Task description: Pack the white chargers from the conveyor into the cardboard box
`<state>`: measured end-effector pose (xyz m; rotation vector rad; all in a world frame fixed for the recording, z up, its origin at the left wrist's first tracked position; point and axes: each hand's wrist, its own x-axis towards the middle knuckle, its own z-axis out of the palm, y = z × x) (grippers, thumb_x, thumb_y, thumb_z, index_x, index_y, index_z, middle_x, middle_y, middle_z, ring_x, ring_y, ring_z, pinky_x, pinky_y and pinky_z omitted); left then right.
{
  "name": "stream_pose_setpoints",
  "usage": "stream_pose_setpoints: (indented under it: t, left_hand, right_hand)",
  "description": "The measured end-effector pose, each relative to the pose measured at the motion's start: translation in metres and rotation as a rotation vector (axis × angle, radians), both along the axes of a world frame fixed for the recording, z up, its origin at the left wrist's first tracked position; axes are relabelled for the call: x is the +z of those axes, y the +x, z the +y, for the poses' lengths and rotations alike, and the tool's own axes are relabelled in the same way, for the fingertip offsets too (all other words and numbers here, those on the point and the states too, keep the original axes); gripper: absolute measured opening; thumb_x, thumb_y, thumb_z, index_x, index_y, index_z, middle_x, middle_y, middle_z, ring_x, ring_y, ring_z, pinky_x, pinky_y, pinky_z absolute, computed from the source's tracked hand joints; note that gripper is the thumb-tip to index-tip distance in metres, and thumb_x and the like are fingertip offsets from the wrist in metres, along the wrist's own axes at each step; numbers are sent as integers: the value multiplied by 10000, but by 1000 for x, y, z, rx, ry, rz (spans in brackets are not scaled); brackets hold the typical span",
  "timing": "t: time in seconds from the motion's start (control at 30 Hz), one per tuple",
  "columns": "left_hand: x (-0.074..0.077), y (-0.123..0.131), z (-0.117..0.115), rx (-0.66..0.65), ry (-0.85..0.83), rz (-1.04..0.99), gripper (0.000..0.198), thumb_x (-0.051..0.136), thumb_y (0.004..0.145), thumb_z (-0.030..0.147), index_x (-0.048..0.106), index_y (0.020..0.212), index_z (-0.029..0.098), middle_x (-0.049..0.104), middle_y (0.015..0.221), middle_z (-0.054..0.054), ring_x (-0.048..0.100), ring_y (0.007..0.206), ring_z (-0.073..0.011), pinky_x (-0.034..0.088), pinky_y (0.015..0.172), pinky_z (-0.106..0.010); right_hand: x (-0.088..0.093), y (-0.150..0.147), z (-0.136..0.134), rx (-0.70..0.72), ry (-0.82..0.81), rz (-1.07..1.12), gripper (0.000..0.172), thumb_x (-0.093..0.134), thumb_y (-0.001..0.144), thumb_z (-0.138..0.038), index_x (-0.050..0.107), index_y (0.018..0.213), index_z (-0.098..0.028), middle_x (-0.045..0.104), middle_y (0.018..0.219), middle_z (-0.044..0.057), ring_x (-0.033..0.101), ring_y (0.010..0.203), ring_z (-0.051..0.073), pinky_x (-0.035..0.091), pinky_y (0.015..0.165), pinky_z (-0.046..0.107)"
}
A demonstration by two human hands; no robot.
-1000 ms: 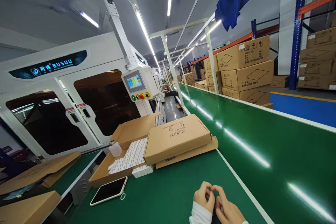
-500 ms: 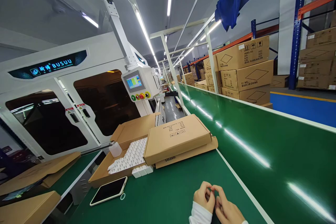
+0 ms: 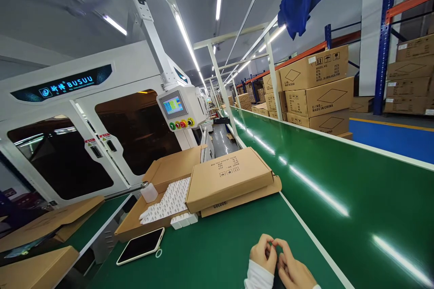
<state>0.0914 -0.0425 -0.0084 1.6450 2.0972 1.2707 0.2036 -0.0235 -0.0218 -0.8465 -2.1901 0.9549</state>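
Note:
My left hand (image 3: 263, 255) and my right hand (image 3: 292, 267) rest close together over the green work surface (image 3: 210, 253), low in the head view. Their fingers are curled in and the fingertips meet. Whether anything small sits between them is hidden. A white sleeve (image 3: 258, 276) covers my left wrist. Nearest to the hands is a closed cardboard box (image 3: 230, 178), lying on another piece of cardboard. Left of it, an open cardboard box (image 3: 130, 226) holds rows of small white parts (image 3: 171, 201) and a white bottle (image 3: 149, 193).
A phone (image 3: 141, 246) and a few white blocks (image 3: 184, 220) lie on the surface. A green conveyor belt (image 3: 339, 180) runs along the right. A white machine with a control panel (image 3: 173, 106) stands at left. Stacked cartons (image 3: 315, 95) rise beyond the belt.

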Motion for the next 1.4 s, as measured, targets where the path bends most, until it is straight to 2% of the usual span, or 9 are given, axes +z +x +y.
stream_pose_setpoints:
  t: [0.17, 0.43, 0.67, 0.8, 0.97, 1.17, 1.4]
  left_hand:
    - [0, 0, 0, 1, 11, -2, 145, 423, 694, 195, 568, 705, 196, 443, 430, 52, 437, 394, -106, 355, 433, -203]
    - [-3, -1, 1, 14, -26, -8, 100, 448, 678, 189, 545, 672, 207, 472, 444, 55, 447, 406, -98, 354, 445, -199]
    - [-6, -2, 1, -20, 0, -4, 135, 420, 707, 193, 554, 725, 194, 470, 443, 57, 453, 399, -96, 351, 435, -185]
    - [-6, -4, 1, -36, -27, -25, 177, 383, 742, 201, 560, 745, 191, 493, 447, 51, 470, 402, -96, 349, 434, -182]
    - [-5, -4, 1, -28, -8, 1, 146, 422, 698, 185, 565, 726, 185, 472, 452, 54, 442, 403, -93, 339, 434, -185]
    - [-4, -3, 1, -10, -16, 3, 132, 429, 676, 159, 556, 704, 181, 440, 452, 60, 423, 404, -87, 318, 436, -187]
    - [-4, -1, 1, -18, 12, 6, 128, 418, 680, 161, 541, 711, 180, 403, 435, 66, 404, 392, -91, 312, 428, -194]
  right_hand:
    - [1, 0, -1, -5, 5, 16, 434, 295, 758, -203, 188, 1177, -227, 457, 574, -57, 495, 482, 159, 330, 503, 259]
    - [5, 1, -2, -23, -3, 14, 357, 287, 769, -255, 255, 1120, -205, 448, 563, -64, 468, 455, 147, 302, 481, 252]
    - [5, 0, -3, -36, -12, 8, 385, 268, 771, -244, 252, 1156, -238, 442, 553, -63, 498, 468, 159, 323, 491, 251]
    - [6, 0, -3, -38, 5, 3, 435, 270, 758, -212, 205, 1187, -244, 448, 562, -63, 508, 478, 166, 337, 499, 252]
    - [5, 0, -3, -24, 16, 1, 427, 245, 766, -191, 109, 1167, -246, 429, 573, -69, 493, 487, 153, 320, 506, 249]
    - [1, -1, -2, -30, 19, 4, 366, 252, 762, -216, 170, 1118, -233, 442, 574, -74, 489, 467, 154, 310, 486, 251]
    - [-1, -2, -2, -47, 22, 37, 376, 258, 763, -231, 201, 1135, -222, 450, 568, -70, 492, 479, 153, 317, 501, 257]
